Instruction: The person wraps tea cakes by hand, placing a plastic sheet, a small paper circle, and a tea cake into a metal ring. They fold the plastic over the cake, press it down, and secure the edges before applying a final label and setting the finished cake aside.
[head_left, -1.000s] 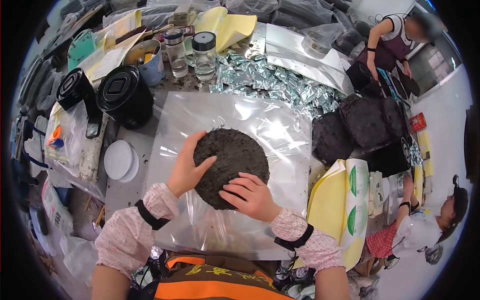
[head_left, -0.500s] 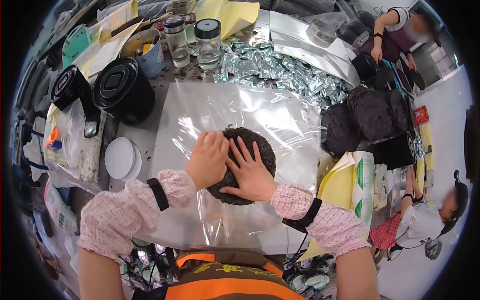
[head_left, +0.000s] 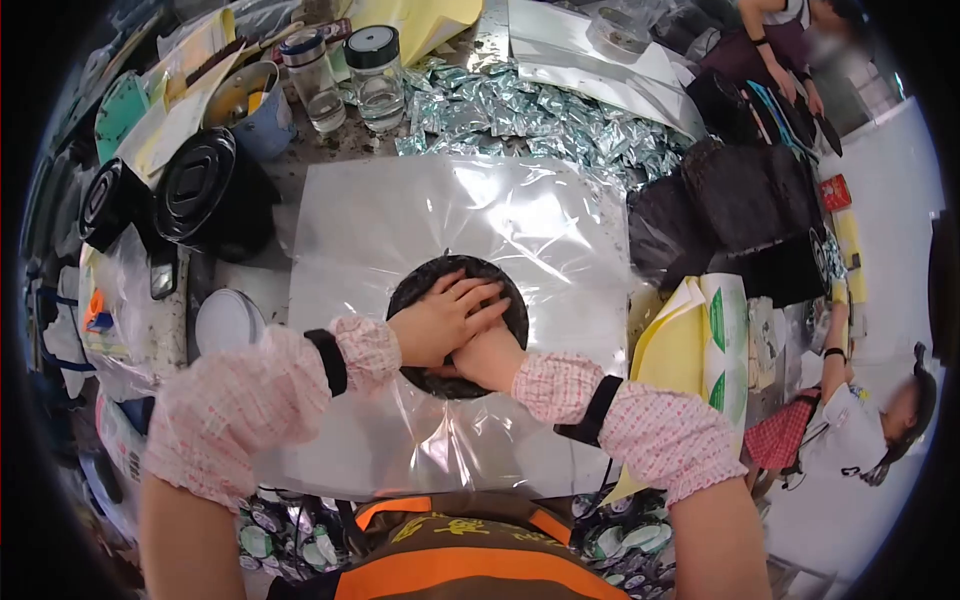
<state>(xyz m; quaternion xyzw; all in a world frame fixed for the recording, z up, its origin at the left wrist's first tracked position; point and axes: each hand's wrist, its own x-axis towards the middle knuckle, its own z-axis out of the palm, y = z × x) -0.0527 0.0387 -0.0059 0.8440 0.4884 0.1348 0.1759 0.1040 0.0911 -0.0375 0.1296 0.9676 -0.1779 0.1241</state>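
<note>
A dark, round cake of pressed leaf-like material point(head_left: 503, 285) lies on clear plastic film point(head_left: 440, 440) spread over a white board point(head_left: 340, 230). My left hand point(head_left: 440, 325) rests across the back of my right hand, its fingers stretched out. Beneath it, my right hand point(head_left: 490, 357) presses on top of the cake. Most of the right fingers are covered by the left hand; the parts that show lie flat. Neither hand grips anything.
Behind the board lie many silver-green foil packets point(head_left: 540, 120) and two glass jars point(head_left: 375, 85). Black canisters point(head_left: 210, 190) stand left, near a white round lid point(head_left: 228, 322). Dark slabs point(head_left: 740, 195) and yellow sheets point(head_left: 670, 330) are right. Two people point(head_left: 850, 410) work at the right.
My left hand has moved from the cake's left edge onto my right hand, and its curled fingers have straightened. The view has shifted slightly.
</note>
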